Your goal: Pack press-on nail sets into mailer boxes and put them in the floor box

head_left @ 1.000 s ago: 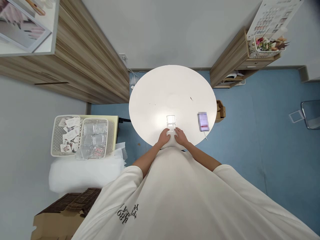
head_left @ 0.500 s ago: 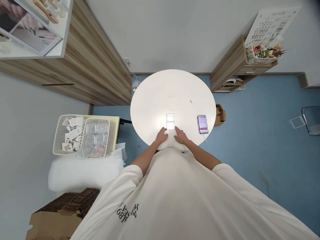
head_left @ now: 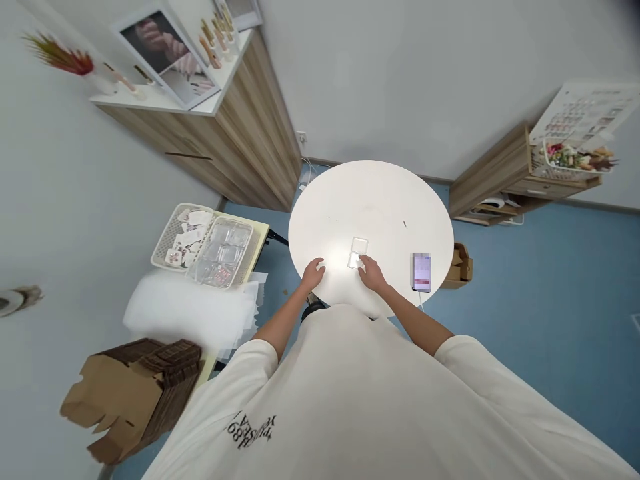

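Note:
A small clear plastic case (head_left: 359,246) lies unfolded on the round white table (head_left: 370,193), its two square halves joined and slightly turned. My right hand (head_left: 373,275) has its fingertips and thumb at the right edge of the nearer half, pinching it. To the left of the case, apart from it, my left hand (head_left: 313,274) hovers over the table's near edge. Its fingers are bent with a gap to the thumb, and nothing shows in them.
A phone (head_left: 421,272) with a cable lies at the table's right. On the left side table stand a basket of cards (head_left: 167,233) and a basket of clear cases (head_left: 247,257), near white packing sheets (head_left: 185,307) and flattened cardboard boxes (head_left: 120,400). A cabinet (head_left: 260,120) rises behind.
The view has swung left. My left hand has moved away from the case to the left. My right hand has come onto the case's nearer half, and the case has turned a little.

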Available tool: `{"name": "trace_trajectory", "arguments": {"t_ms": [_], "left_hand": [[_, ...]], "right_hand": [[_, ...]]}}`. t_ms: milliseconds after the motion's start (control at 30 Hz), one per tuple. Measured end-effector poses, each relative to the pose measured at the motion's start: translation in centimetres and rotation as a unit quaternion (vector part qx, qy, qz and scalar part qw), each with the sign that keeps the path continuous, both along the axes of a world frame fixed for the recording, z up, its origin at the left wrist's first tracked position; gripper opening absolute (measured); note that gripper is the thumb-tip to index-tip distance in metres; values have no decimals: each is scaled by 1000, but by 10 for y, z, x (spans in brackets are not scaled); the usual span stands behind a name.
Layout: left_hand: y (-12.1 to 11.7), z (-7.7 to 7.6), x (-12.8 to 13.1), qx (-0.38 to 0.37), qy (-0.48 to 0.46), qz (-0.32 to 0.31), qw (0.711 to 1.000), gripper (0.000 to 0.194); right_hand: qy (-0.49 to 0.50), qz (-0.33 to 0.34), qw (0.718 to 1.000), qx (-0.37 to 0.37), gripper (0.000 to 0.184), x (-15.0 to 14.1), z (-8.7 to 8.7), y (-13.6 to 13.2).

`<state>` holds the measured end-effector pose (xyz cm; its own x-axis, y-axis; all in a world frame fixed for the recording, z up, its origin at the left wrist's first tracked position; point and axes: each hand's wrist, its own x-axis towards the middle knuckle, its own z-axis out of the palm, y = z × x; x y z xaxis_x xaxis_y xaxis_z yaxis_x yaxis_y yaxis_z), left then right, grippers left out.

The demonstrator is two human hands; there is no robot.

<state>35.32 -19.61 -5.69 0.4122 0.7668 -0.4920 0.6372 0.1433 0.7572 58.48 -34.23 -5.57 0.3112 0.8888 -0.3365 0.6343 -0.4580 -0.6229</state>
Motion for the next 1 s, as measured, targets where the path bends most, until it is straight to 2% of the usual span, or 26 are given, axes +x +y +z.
{"name": "trace_trajectory", "arguments": {"t_ms": [133, 267, 367, 533, 767, 900, 1000], "left_hand": [[25, 21, -28, 25, -24, 43, 998, 34], [52, 43, -66, 54, -54, 87, 993, 35], [74, 56, -103, 89, -66, 104, 988, 37], [119, 68, -178, 152, -99, 131, 975, 37], [185, 72, -286, 178, -74, 177, 965, 37], [220, 65, -341, 209, -60, 193, 957, 37], [245, 56, -379, 228, -15, 207, 951, 35]], "right_hand": [[-1, 40, 999, 36, 52, -19, 18, 49], [-4, 83, 995, 64, 49, -56, 28, 99], [2, 117, 990, 84, 47, -98, 36, 139], [14, 172, 977, 124, 46, -183, 49, 203], [19, 247, 958, 142, 46, -298, 53, 282], [22, 274, 950, 148, 44, -348, 55, 313], [26, 295, 945, 142, 43, -378, 59, 333]]}}
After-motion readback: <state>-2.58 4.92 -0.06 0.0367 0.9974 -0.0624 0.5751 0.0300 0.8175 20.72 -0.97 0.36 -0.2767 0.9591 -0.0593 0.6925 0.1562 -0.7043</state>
